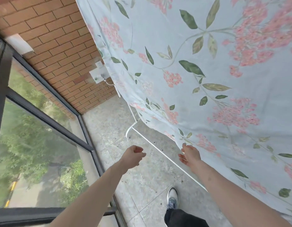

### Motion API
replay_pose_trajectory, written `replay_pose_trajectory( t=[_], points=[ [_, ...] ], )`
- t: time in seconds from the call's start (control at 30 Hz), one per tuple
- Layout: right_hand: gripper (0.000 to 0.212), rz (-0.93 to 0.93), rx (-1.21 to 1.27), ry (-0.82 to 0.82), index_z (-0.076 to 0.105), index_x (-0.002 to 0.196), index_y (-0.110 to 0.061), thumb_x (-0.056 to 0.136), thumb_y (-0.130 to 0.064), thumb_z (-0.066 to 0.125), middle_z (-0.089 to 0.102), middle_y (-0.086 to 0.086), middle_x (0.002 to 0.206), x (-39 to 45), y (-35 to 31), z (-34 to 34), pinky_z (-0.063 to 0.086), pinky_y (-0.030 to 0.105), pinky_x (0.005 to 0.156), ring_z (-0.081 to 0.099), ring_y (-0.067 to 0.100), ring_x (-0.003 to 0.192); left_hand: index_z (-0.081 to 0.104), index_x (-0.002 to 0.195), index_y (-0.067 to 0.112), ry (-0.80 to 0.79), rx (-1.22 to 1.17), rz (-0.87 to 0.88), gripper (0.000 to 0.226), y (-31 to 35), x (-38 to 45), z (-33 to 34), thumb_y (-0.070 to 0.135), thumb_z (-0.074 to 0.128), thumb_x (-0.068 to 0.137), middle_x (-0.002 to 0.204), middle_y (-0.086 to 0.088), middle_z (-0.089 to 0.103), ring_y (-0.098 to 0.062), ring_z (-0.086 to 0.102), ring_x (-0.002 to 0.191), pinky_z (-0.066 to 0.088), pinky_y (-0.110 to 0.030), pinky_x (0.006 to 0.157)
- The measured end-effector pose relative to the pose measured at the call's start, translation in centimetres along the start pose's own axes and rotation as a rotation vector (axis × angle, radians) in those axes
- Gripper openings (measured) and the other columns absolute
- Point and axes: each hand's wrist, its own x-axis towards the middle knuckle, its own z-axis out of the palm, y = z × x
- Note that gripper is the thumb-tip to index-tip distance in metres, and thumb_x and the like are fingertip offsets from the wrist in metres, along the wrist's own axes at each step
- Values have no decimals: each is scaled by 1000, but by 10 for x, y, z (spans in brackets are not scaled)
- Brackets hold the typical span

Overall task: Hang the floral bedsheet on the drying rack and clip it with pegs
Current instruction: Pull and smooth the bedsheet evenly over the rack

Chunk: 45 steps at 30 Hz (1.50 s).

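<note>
Nearest to me is my own shoe on the mottled grey floor tiles, with a dark trouser leg above it. From there my two bare forearms reach forward. My left hand hangs in the air with its fingers loosely curled on nothing; it touches neither cloth nor frame. My right hand lies against the lower hem of the floral bedsheet, fingers fairly straight and spread, pressing or steadying the edge. Whether a fold is pinched behind my palm I cannot tell.

The sheet is already draped over the drying rack, whose thin white tube runs along the floor just beneath my right hand and curves up at its foot further on. I see no pegs anywhere, so I judge the clipping is not yet done and the step in hand is evening out the hang. To do that well I should bring my idle left hand to the hem too, draw the edge taut with both hands, and smooth it sideways so the cloth hangs flat, without dragging it off its bar, which is out of view.

The fabric looks thin and soft, pale blue, printed with pink blossom clusters and long green leaves; its free edge sags in a gentle curve. Beyond it stands a rough orange brick wall with a small white bracket, and to the left dark-framed glass panes look onto blurred greenery.
</note>
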Motion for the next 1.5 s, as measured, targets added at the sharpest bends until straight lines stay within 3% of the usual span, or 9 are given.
replay_pose_trajectory(
  t=[0.47, 0.67, 0.87, 0.93, 1.07, 1.2, 1.3, 1.4, 1.5],
  points=[
    [43, 149, 183, 158, 53, 142, -6, 108, -34, 50, 64, 8, 129, 109, -42, 61, 56, 25, 45, 68, 21, 74, 54, 126, 17, -54, -80, -106, 37, 68, 165, -54, 19, 72, 94, 115, -7, 65, -19, 67, 87, 58, -34, 74],
    [28, 140, 384, 229, 49, 132, -12, 112, -30, 39, 57, 3, 140, 129, -44, 72, 56, 39, 74, 67, 26, 83, 51, 137, 14, -119, -162, -105, 46, 95, 264, -37, 20, 71, 96, 110, -4, 65, -20, 70, 86, 61, -39, 78],
    [50, 138, 573, 323, 42, 149, -11, 110, -42, 41, 59, 3, 143, 170, -18, 86, 63, 34, 59, 70, 27, 88, 40, 150, 13, -100, -378, -183, 58, 87, 369, -12, 21, 67, 99, 127, -10, 58, -25, 70, 100, 63, -42, 81],
    [58, 98, 677, 348, 39, 150, -16, 106, -53, 42, 60, 4, 138, 180, -11, 86, 62, 38, 68, 69, 28, 91, 36, 153, 14, -121, -453, -204, 62, 82, 392, -6, 24, 66, 100, 137, -9, 54, -25, 69, 107, 62, -42, 83],
    [43, 33, 833, 413, 53, 130, -17, 108, -51, 38, 63, 1, 128, 216, -2, 84, 63, 29, 61, 67, 25, 95, 35, 156, 17, -206, -663, -195, 62, 77, 443, 6, 28, 64, 102, 139, -2, 56, -23, 64, 119, 63, -37, 79],
    [5, -13, 975, 328, 59, 98, -19, 95, -18, 63, 61, 0, 106, 236, 3, 84, 55, 23, 54, 62, 17, 78, 57, 129, 12, -186, -774, -202, 33, 59, 470, 11, 31, 64, 102, 123, -1, 65, -15, 66, 108, 60, -32, 85],
    [26, -53, 981, 267, 61, 96, -19, 78, -14, 78, 61, -2, 88, 238, 0, 87, 49, 20, 50, 58, 11, 65, 62, 111, 14, -73, -743, -192, 20, 51, 477, 10, 31, 66, 101, 107, -1, 67, -12, 66, 95, 57, -28, 84],
    [50, -63, 898, 300, 65, 97, -22, 53, -27, 89, 64, -6, 80, 240, 4, 95, 47, 16, 48, 57, 8, 60, 65, 93, 16, 5, -713, -190, 17, 33, 486, 9, 32, 70, 98, 98, 1, 69, -11, 69, 93, 58, -29, 86],
    [31, -85, 819, 412, 64, 101, -25, 76, -31, 82, 65, -10, 95, 246, 16, 104, 47, 14, 47, 55, 8, 70, 66, 87, 19, 40, -663, -176, 19, 21, 493, 5, 33, 71, 98, 98, 4, 72, -9, 71, 94, 58, -30, 84]
  ],
)
